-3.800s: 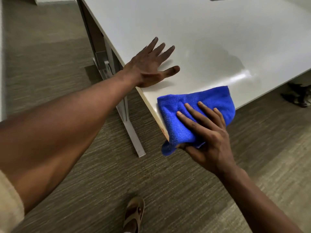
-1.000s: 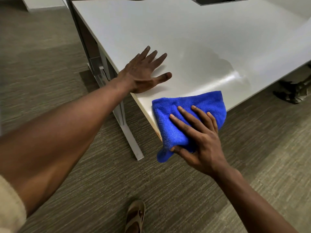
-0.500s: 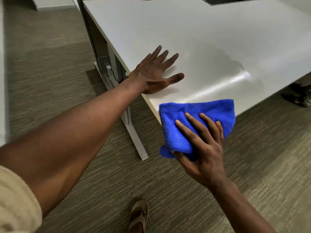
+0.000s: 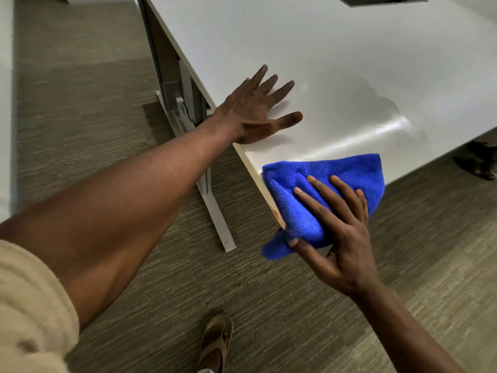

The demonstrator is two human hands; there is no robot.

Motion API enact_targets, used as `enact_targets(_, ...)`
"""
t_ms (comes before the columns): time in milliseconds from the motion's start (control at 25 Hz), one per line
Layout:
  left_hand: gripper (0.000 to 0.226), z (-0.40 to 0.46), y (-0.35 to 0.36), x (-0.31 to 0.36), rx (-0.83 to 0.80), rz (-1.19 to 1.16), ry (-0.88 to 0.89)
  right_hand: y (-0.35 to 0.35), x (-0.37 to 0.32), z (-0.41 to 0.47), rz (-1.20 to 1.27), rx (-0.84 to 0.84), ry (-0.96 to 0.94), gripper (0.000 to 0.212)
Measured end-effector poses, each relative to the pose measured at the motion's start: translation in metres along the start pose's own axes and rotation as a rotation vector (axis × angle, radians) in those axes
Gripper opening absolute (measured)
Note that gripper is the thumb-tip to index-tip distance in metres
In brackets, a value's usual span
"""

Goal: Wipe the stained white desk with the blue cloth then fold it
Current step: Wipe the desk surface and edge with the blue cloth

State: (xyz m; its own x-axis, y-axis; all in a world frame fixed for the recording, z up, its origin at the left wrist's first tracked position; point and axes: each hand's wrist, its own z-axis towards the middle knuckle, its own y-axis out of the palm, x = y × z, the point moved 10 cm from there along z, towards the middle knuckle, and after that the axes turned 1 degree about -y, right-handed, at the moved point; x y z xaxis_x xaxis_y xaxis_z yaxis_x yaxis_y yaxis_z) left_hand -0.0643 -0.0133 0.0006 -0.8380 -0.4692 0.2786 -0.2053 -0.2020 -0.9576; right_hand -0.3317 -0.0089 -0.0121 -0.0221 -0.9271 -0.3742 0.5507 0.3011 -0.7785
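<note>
The white desk (image 4: 309,57) fills the upper right, its near corner pointing toward me. A bunched blue cloth (image 4: 309,184) lies over that corner and droops past the edge. My right hand (image 4: 338,232) presses on the cloth with the fingers spread on top and the thumb hooked under its hanging part. My left hand (image 4: 255,109) rests flat on the desk top near the left edge, fingers apart, holding nothing. A faint damp sheen shows on the surface beyond the cloth. A brownish mark sits on the desk's edge beside the cloth.
A grey metal desk leg (image 4: 212,200) stands under the left edge. Carpet (image 4: 80,103) covers the floor. My sandalled foot (image 4: 216,343) is at the bottom. A dark cut-out (image 4: 376,0) is at the desk's far side. Dark footwear (image 4: 481,162) lies under the right edge.
My right hand has drawn the cloth nearer to the desk's corner and rubbed it slightly back and forth there. My left hand stays flat on the desk.
</note>
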Motion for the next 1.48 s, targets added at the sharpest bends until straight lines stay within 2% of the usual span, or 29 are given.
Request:
enact_targets(200, 0.094, 0.002, 0.001, -0.001, 0.008, -0.008, -0.005, 0.009, -0.014, -0.002, -0.137, 0.248, 0.008, 0.055)
enact_targets(400, 0.094, 0.002, 0.001, -0.003, -0.002, -0.007, -0.003, 0.012, -0.014, -0.004, -0.086, 0.346, 0.046, 0.049)
enact_targets(520, 0.094, 0.002, 0.002, -0.001, -0.011, -0.003, 0.003, 0.007, -0.007, -0.005, 0.002, 0.304, 0.013, 0.051)
enact_targets(680, 0.096, 0.001, 0.0, -0.001, 0.001, -0.02, 0.001, 0.003, -0.002, -0.015, -0.055, 0.194, -0.07, 0.064)
enact_targets(960, 0.095, 0.001, 0.0, 0.001, -0.007, -0.007, 0.003, 0.02, -0.017, -0.01, -0.153, 0.397, 0.052, 0.051)
enact_targets(1200, 0.093, -0.001, -0.001, 0.001, 0.006, -0.007, -0.005, 0.0, -0.001, -0.011, 0.015, 0.321, -0.08, 0.05)
enact_targets(1360, 0.093, -0.001, -0.002, 0.001, 0.002, -0.016, -0.01, 0.0, -0.005, -0.009, -0.077, 0.29, -0.098, 0.057)
enact_targets(1480, 0.091, -0.001, -0.002, 0.001, 0.002, -0.016, -0.018, 0.004, -0.012, -0.007, -0.149, 0.358, -0.077, 0.058)
